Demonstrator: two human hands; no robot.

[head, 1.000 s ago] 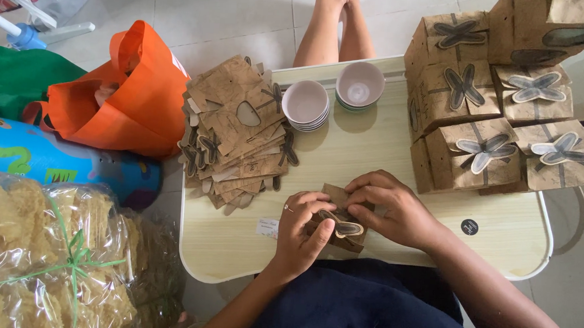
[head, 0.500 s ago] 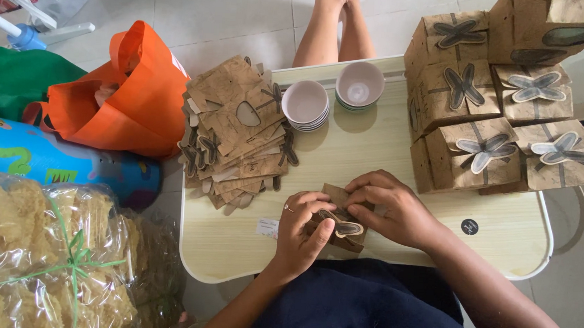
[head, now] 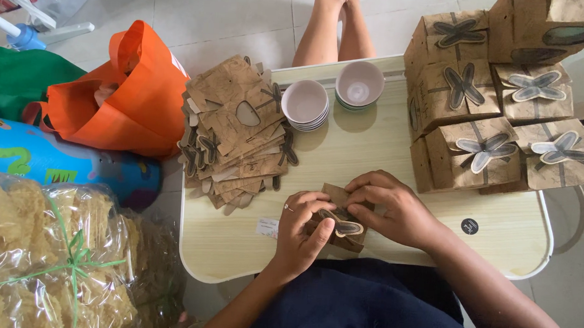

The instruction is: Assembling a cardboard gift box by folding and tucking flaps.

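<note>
— Pale wood-grain worktop (head: 372, 155), a low folding one, carries everything: what sits biggest on it?

— At its right end, the cluster of folded kraft-paper boxes (head: 502, 95), each closed by a butterfly-shaped tab. On the floor to the left lie a clear bag of crackers (head: 40, 257) and an orange tote bag (head: 129, 95).

— And next down in size?

— A fanned stack of flat box blanks (head: 237, 134) at the left of the worktop, then two stacks of small pale bowls (head: 332, 96) beside it at the far edge.

— Where is the piece being worked?

— The half-folded kraft box (head: 339, 220) lies at the near edge, between both hands. The left hand (head: 302, 228) curls over its left side, fingers bent and pinching the card; the right hand (head: 396, 209) covers its top right, fingers pressing down on the flaps.

— How would it handle?

— Light, thin card, I judge: stiff along the creases, easily crushed or torn at the slim tab. Best held by the side panels, near the folds.
</note>
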